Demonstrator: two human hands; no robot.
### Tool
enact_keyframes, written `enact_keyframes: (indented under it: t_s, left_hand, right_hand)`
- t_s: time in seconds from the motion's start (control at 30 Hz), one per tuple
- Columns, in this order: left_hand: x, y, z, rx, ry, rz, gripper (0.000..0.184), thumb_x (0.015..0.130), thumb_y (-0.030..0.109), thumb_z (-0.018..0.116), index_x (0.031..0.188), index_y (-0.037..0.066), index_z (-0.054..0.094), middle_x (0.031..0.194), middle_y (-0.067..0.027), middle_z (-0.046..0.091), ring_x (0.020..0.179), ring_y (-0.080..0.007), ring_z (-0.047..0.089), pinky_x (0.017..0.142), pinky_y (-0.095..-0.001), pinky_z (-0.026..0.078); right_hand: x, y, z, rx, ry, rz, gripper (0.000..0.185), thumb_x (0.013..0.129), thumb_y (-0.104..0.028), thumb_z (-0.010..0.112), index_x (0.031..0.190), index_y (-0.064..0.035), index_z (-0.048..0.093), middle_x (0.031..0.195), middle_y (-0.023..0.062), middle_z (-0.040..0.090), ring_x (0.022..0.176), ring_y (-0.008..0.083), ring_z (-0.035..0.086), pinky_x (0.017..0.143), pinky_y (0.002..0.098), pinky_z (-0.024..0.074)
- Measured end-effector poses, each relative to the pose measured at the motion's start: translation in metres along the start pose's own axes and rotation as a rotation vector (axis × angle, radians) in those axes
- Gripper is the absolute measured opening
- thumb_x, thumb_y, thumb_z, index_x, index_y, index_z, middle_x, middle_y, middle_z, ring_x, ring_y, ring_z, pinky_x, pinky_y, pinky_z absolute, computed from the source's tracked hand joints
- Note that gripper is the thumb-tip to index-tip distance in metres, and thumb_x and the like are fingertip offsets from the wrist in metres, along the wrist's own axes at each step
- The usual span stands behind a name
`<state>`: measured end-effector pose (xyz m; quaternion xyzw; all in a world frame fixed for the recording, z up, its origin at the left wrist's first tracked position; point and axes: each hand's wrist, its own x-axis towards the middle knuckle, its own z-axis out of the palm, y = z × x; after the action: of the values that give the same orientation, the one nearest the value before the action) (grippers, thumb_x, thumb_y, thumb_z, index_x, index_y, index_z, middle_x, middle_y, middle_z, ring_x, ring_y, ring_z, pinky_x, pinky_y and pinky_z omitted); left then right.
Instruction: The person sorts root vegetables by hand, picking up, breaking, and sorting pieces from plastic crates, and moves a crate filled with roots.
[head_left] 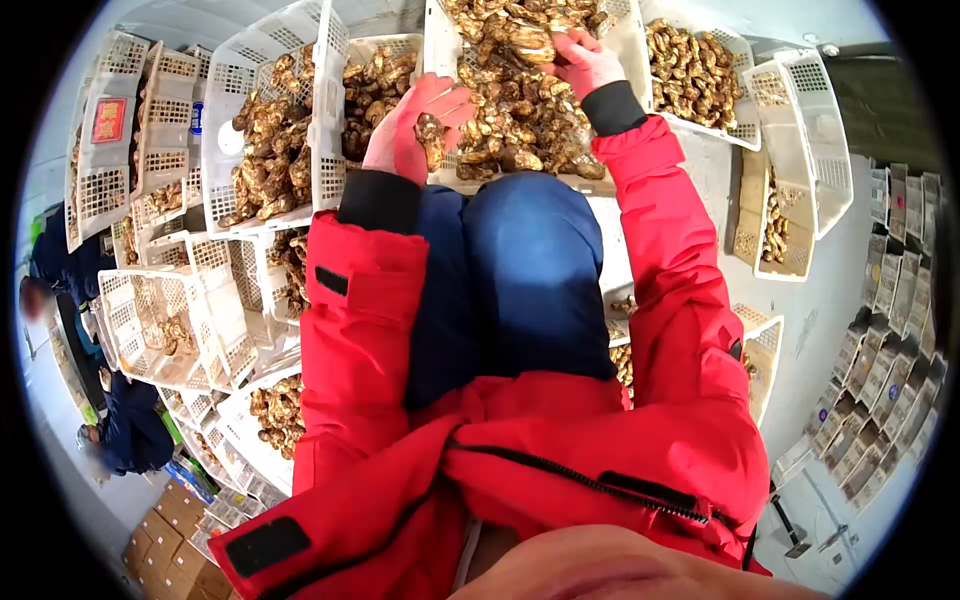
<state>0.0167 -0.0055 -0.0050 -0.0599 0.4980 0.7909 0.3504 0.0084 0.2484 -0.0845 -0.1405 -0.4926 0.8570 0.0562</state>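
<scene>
Brown-and-cream knobbly pieces that look like mushrooms fill a white plastic crate (445, 40) in front of my knees. My left hand (398, 135) is over the crate's left side, palm partly turned up, with one mushroom-like piece (431, 140) held by the thumb against the palm. Above the crate's right side, my right hand (592, 68) has its fingertips curled on a pale-stemmed mushroom-like piece (532, 43). The far ends of those fingers are partly hidden among the pieces. Both red sleeves have black cuffs.
Similar pieces fill a narrow crate (400, 42) and a larger crate (215, 125) at left, and another crate (742, 135) at right. Stacked crates (830, 150) stand farther right. Cartons (165, 530) and a person in dark clothes (135, 425) are at lower left.
</scene>
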Motion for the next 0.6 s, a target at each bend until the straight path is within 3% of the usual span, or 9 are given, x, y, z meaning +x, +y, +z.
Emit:
enact_keyframes:
  t_s: [0.1, 0.23, 0.3, 0.33, 0.4, 0.43, 0.5, 0.57, 0.6]
  left_hand:
    - [-0.002, -0.004, 0.008, 0.002, 0.015, 0.035, 0.063, 0.084, 0.043, 0.045, 0.124, -0.003, 0.03, 0.117, -0.0193, 0.046, 0.106, -0.0257, 0.048, 0.072, -0.0217, 0.043]
    - [-0.008, 0.005, 0.003, -0.057, -0.105, 0.011, 0.055, 0.085, 0.039, 0.045, 0.123, 0.001, 0.034, 0.117, -0.0144, 0.047, 0.106, -0.0265, 0.048, 0.057, -0.0235, 0.046]
    - [-0.004, 0.006, -0.014, -0.352, -0.076, -0.042, 0.045, 0.086, 0.032, 0.045, 0.12, 0.003, 0.039, 0.115, -0.0137, 0.049, 0.105, -0.0265, 0.049, 0.051, -0.0244, 0.044]
    - [-0.001, 0.007, -0.022, -0.442, -0.092, -0.045, 0.043, 0.087, 0.031, 0.045, 0.119, 0.003, 0.04, 0.114, -0.0144, 0.049, 0.105, -0.0263, 0.049, 0.051, -0.0242, 0.044]
    - [-0.001, 0.011, -0.025, -0.607, -0.092, -0.076, 0.04, 0.086, 0.03, 0.045, 0.116, 0.004, 0.044, 0.112, -0.0163, 0.051, 0.101, -0.0255, 0.052, 0.049, -0.0228, 0.041]
    - [0.0, 0.013, -0.024, -0.615, -0.076, -0.076, 0.037, 0.087, 0.029, 0.044, 0.114, 0.004, 0.045, 0.11, -0.0155, 0.052, 0.098, -0.0266, 0.053, 0.048, -0.0232, 0.042]
    - [0.002, 0.015, -0.025, -0.633, -0.035, -0.081, 0.032, 0.088, 0.028, 0.042, 0.11, 0.005, 0.048, 0.106, -0.0137, 0.055, 0.093, -0.0288, 0.056, 0.047, -0.0242, 0.043]
    - [0.006, 0.014, -0.025, -0.603, -0.007, -0.043, 0.034, 0.089, 0.029, 0.04, 0.11, 0.005, 0.048, 0.104, -0.0143, 0.056, 0.093, -0.0288, 0.056, 0.046, -0.0246, 0.042]
    - [0.008, 0.014, -0.023, -0.596, 0.002, -0.043, 0.034, 0.089, 0.029, 0.039, 0.11, 0.004, 0.048, 0.103, -0.0143, 0.056, 0.093, -0.0288, 0.056, 0.046, -0.0246, 0.041]
  right_hand:
    - [-0.041, -0.024, 0.052, -0.293, -0.155, 0.053, 0.049, 0.08, -0.022, 0.057, 0.119, 0.0035, 0.04, 0.103, 0.0106, 0.053, 0.083, 0.0155, 0.055, 0.071, 0.0287, 0.0469]
    - [-0.051, -0.037, 0.074, -0.435, -0.436, -0.081, 0.038, 0.083, -0.019, 0.05, 0.115, 0.0015, 0.047, 0.094, 0.0106, 0.059, 0.077, 0.0147, 0.058, 0.069, 0.0255, 0.0474]
    - [-0.011, -0.027, 0.035, -0.278, -0.167, -0.145, 0.03, 0.083, -0.013, 0.047, 0.109, 0.0012, 0.05, 0.093, 0.0141, 0.06, 0.08, 0.0202, 0.061, 0.07, 0.03, 0.0495]
    - [0.018, -0.016, 0.008, -0.209, 0.032, -0.133, 0.027, 0.081, -0.012, 0.046, 0.104, 0.0003, 0.055, 0.09, 0.0129, 0.061, 0.073, 0.0181, 0.061, 0.063, 0.0268, 0.0502]
    - [0.058, 0.006, -0.044, -0.307, 0.269, -0.092, 0.024, 0.081, -0.011, 0.045, 0.1, -0.0053, 0.058, 0.088, 0.0154, 0.061, 0.073, 0.019, 0.061, 0.059, 0.0271, 0.05]
    - [0.073, 0.015, -0.053, -0.377, 0.293, 0.009, 0.027, 0.081, -0.017, 0.049, 0.106, -0.01, 0.054, 0.09, 0.0123, 0.06, 0.081, 0.0218, 0.061, 0.069, 0.0319, 0.0493]
    - [0.083, 0.017, -0.06, -1.282, 0.16, 0.119, 0.037, 0.077, -0.031, 0.052, 0.109, -0.0131, 0.054, 0.099, 0.0118, 0.059, 0.088, 0.0215, 0.059, 0.075, 0.0325, 0.0472]
    - [0.11, 0.061, -0.07, -1.688, 0.047, 0.157, 0.047, 0.073, -0.042, 0.053, 0.112, -0.0167, 0.053, 0.108, 0.0107, 0.056, 0.096, 0.0229, 0.055, 0.082, 0.0327, 0.0435]
    - [0.118, 0.09, -0.082, -1.711, 0.116, 0.077, 0.048, 0.073, -0.042, 0.053, 0.115, -0.0182, 0.051, 0.114, 0.0115, 0.052, 0.101, 0.027, 0.051, 0.088, 0.0352, 0.0398]
